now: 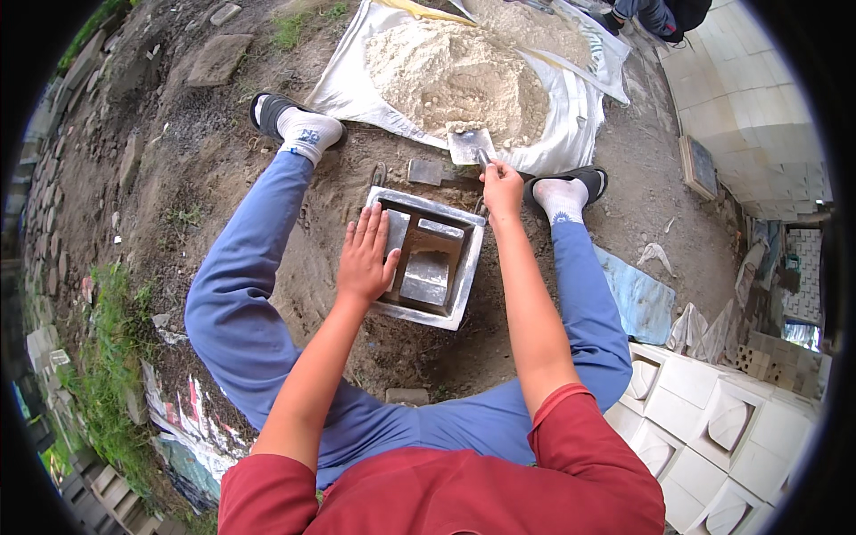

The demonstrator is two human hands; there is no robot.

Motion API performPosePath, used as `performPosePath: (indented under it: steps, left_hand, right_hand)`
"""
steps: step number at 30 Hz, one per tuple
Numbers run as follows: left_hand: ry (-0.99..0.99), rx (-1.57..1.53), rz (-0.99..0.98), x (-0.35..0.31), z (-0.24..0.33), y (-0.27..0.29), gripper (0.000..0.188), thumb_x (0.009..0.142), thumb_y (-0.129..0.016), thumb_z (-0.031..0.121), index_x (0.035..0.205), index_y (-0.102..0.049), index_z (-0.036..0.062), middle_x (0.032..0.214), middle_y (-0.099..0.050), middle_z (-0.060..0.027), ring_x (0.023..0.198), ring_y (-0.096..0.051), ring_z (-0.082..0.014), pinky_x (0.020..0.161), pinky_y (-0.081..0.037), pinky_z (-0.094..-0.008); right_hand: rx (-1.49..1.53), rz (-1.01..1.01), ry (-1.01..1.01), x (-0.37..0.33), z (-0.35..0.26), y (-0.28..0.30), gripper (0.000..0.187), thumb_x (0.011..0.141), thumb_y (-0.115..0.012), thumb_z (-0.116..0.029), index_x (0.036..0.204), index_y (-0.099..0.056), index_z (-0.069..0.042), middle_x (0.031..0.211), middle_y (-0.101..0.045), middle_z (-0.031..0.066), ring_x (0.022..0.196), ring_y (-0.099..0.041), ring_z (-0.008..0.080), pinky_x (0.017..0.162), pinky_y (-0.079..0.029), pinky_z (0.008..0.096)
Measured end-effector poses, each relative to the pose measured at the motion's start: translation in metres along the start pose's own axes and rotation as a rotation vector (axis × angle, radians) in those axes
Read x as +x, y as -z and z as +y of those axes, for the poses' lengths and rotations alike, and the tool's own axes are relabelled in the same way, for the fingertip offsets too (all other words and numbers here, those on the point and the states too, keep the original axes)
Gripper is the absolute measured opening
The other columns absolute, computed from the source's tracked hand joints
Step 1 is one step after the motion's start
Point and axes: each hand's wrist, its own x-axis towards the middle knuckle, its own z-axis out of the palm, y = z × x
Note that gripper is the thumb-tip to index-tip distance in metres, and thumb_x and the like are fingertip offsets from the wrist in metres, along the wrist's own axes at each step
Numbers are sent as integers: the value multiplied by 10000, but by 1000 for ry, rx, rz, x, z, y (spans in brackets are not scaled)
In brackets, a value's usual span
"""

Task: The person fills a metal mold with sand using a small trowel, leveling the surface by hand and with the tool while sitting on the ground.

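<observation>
A square metal mould (456, 309) with handles on two sides sits on the dirt between my legs. Inside it are raised metal blocks (426, 275) and narrow brownish gaps. My left hand (364, 256) lies flat with fingers stretched over the mould's left part, on a metal plate (398, 234). My right hand (502, 190) is closed round the handle of a trowel (470, 147). The trowel's flat blade reaches the near edge of a heap of pale sandy powder (450, 76), with a little powder at its tip. That heap rests on a white sack sheet (346, 87).
Stacked white moulded blocks (691, 392) stand at the lower right beside a blue sheet (635, 294). A small grey block (425, 171) lies between mould and heap. Pale block walls (749, 98) rise at the right. Another person's leg (644, 13) shows at the top right.
</observation>
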Motion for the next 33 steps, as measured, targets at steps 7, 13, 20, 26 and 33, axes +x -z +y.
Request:
performPosePath:
  steps: [7, 13, 20, 26, 33]
  left_hand:
    - [-15, -16, -23, 2, 7, 2, 716, 1042, -447, 403, 1634, -298, 29, 1722, -249, -152, 1604, -204, -325, 1294, -158, -492]
    - [-17, 1, -30, 3, 6, 2, 731, 1029, -465, 391, 1641, -284, 33, 1724, -245, -152, 1604, -203, -328, 1294, -146, -506]
    - [-9, 9, -10, 5, 1, 5, 733, 1026, -470, 396, 1638, -292, 34, 1722, -252, -152, 1603, -206, -325, 1293, -151, -507]
    - [4, -16, -2, 0, 6, 1, 735, 1021, -478, 387, 1639, -290, 37, 1718, -263, -151, 1601, -214, -322, 1291, -167, -498]
    - [-4, -17, 7, 2, 9, 4, 713, 1016, -472, 357, 1629, -310, 32, 1717, -271, -143, 1600, -219, -323, 1287, -182, -495]
  right_hand:
    - [-126, 52, 37, 39, 11, -37, 328, 953, -674, -235, 1159, -743, 11, 903, -778, 153, 823, -748, 249, 783, -564, 364]
    - [-90, 44, -38, 48, 1, -43, 352, 953, -673, -268, 1200, -741, -26, 976, -773, 182, 876, -742, 276, 841, -550, 371]
    - [90, 22, 21, 25, -36, -8, 328, 1006, -630, -172, 1252, -693, 35, 840, -740, 83, 679, -640, 107, 635, -495, 282]
    - [153, 17, 69, 38, -39, 3, 321, 1025, -608, -180, 1272, -686, 10, 838, -701, 40, 529, -506, 61, 450, -381, 259]
    - [175, -13, 136, 31, -27, 24, 351, 1024, -625, -165, 1322, -681, 12, 860, -730, 38, 667, -548, 50, 603, -442, 239]
